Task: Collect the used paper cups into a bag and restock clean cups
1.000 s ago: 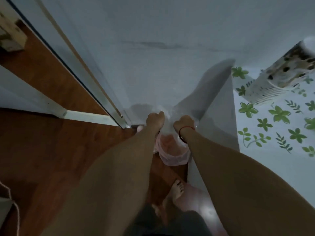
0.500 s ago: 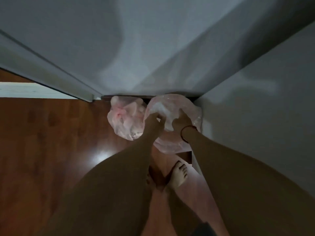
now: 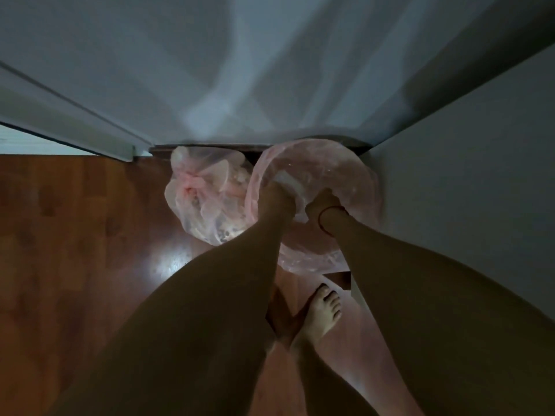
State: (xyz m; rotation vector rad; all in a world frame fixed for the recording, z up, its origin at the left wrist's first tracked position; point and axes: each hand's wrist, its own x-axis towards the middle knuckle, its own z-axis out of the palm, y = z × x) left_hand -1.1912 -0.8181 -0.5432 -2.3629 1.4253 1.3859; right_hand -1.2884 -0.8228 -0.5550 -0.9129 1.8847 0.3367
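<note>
Bag (image 3: pixel 339 172) in left hand (image 3: pixel 279 197) and right hand (image 3: pixel 323 203), wall (image 3: pixel 450 181) just beside.

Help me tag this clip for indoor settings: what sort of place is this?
Likely a home, at a dim corner: glossy wooden floor meeting pale walls, a bare foot, a tied pink bag beside an open pink bag.

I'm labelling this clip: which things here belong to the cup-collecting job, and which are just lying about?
In the job: left hand, right hand, both gripping the held pink bag.
Just lying about: bunched pink bag beside it on the wooden floor; white wall; door frame.
</note>
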